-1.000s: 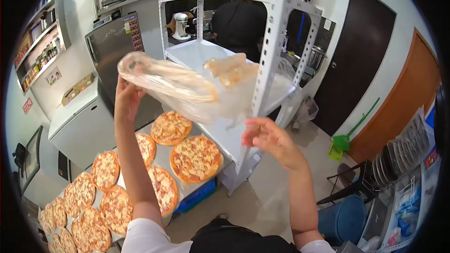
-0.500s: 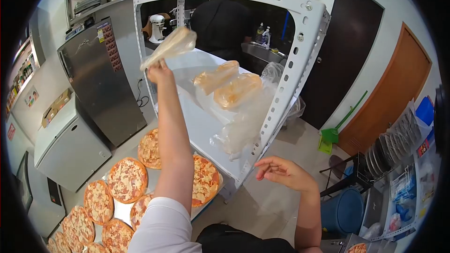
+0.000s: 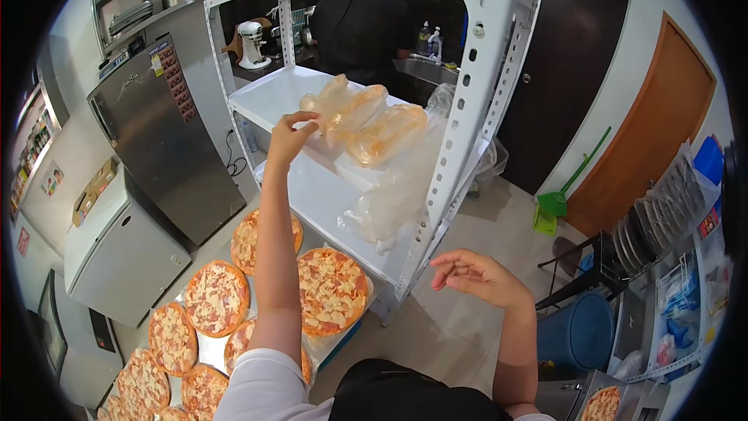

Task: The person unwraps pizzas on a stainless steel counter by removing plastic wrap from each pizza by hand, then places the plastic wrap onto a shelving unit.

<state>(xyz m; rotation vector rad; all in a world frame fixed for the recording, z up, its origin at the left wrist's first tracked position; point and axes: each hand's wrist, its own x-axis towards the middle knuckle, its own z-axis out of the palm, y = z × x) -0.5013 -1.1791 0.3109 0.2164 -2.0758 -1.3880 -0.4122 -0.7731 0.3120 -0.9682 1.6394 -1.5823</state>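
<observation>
My left hand (image 3: 292,137) is over the white shelf unit (image 3: 245,97), fingers apart at the edge of a crumpled clear plastic bag (image 3: 333,100). I cannot tell whether the fingertips still touch that bag. Beside it lie a plastic bag with orange-tan contents (image 3: 386,136) and a heap of crumpled clear plastic (image 3: 389,206). My right hand (image 3: 481,277) hangs in the air right of the shelf's corner post, fingers loosely bent and apart, holding nothing. Below my left forearm, several topped pizzas, one large pizza (image 3: 333,292) among them, lie on a pale surface.
Behind the shelf stands a person in dark clothing (image 3: 358,27), near a sink (image 3: 425,70). A fridge (image 3: 167,140) and a white chest freezer (image 3: 125,245) are at left. At right are a blue bin (image 3: 576,335), a rack of round pans (image 3: 647,230) and a green dustpan (image 3: 552,204).
My left hand has come down from its raised position, and the plastic bag it held now lies on the shelf with the others. My right hand has barely moved. The view has shifted slightly.
</observation>
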